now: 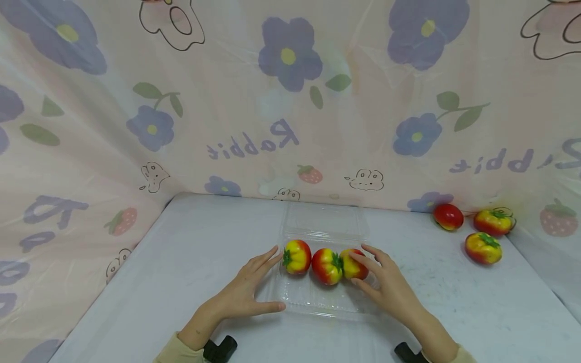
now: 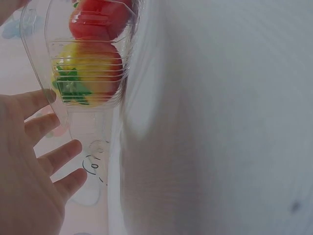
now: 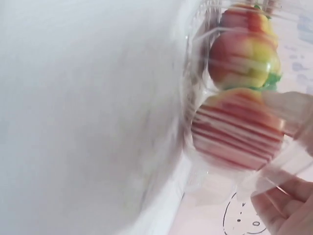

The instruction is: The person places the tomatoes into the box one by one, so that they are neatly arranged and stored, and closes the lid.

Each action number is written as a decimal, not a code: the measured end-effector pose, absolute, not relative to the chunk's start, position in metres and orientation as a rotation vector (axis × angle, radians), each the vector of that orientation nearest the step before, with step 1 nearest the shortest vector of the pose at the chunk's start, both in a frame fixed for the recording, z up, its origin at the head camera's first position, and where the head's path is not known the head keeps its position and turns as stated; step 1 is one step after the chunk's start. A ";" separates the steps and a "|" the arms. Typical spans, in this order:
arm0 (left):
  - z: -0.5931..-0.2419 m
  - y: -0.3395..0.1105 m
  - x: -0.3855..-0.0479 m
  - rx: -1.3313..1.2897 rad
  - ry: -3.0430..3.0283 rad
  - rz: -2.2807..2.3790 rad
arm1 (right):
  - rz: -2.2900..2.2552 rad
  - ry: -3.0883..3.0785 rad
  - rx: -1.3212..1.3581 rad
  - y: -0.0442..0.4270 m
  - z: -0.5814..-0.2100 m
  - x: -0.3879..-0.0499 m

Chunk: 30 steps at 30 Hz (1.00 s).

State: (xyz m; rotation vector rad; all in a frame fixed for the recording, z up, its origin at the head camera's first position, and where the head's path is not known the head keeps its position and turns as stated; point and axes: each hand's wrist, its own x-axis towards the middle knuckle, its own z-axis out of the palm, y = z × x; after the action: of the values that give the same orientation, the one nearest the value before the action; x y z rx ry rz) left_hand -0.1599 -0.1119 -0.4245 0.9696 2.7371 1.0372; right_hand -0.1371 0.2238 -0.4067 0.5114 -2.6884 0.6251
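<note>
Three boxed fruits (image 1: 326, 267) | left hand (image 1: 242, 292): grip spread | right hand (image 1: 394, 288): part-hides one, grip unclear

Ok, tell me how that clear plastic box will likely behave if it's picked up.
The box will probably flex, since its see-through walls look thin. The three fruits inside are rounded and would likely roll if it tilts. Its open lid, spread out behind, may flop or drag.
</note>
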 end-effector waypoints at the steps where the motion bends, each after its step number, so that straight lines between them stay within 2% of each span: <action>1: -0.424 -0.112 -0.160 0.969 2.737 1.037 | 0.632 -2.695 0.501 0.225 -0.407 -0.137; 30: -0.425 -0.111 -0.160 0.973 2.743 1.027 | 0.659 -2.672 0.416 0.247 -0.403 -0.132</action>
State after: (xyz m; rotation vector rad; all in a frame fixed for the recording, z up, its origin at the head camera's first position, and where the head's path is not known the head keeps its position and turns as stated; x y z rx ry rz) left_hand -0.1599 -0.1114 -0.4248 0.9733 2.7434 1.0266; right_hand -0.1323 0.2469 -0.4030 0.4157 -2.6722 0.6593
